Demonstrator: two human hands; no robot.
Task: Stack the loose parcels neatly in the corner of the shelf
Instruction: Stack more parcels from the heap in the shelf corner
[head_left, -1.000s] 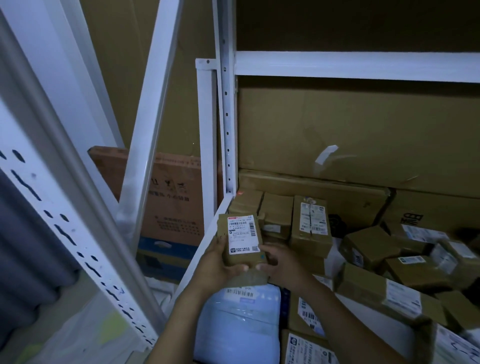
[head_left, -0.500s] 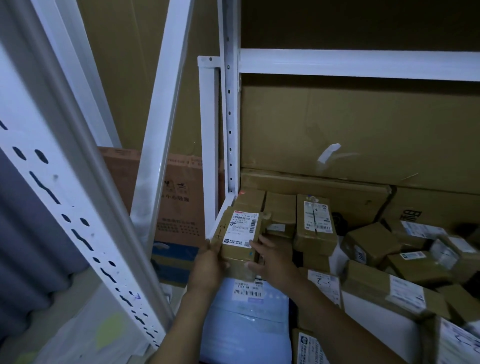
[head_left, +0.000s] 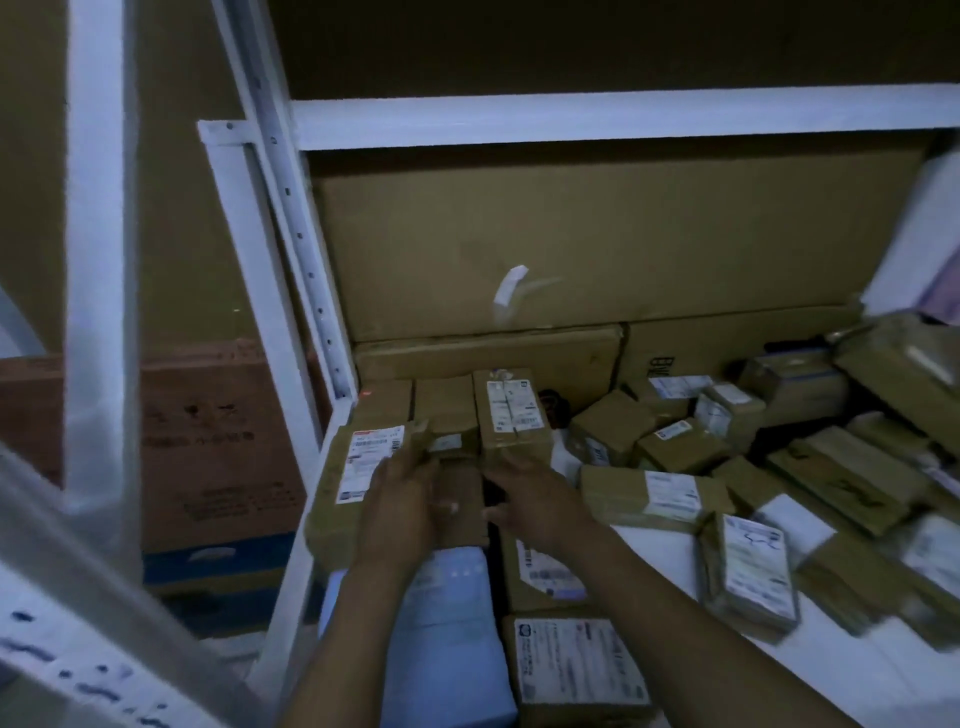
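A brown labelled parcel (head_left: 347, 499) sits in the shelf's left front corner, against the white side rail (head_left: 291, 561). My left hand (head_left: 400, 512) lies over its right part. My right hand (head_left: 532, 499) grips its right side, thumbs facing each other across the brown face between them. Behind it, a row of three upright parcels (head_left: 511, 415) stands against the back corner. Motion blur hides how the fingers lie.
Several loose brown parcels (head_left: 670, 493) lie scattered over the white shelf board (head_left: 654, 551) to the right. A pale blue mailer bag (head_left: 447, 639) and labelled boxes (head_left: 576, 660) lie under my forearms. Big cardboard sheets (head_left: 571, 244) line the back; a white upright post (head_left: 306, 249) stands at the corner.
Both hands have lowered the labelled parcel from mid-air down into the shelf's left corner, in front of the upright row. The camera has moved closer and swung right.
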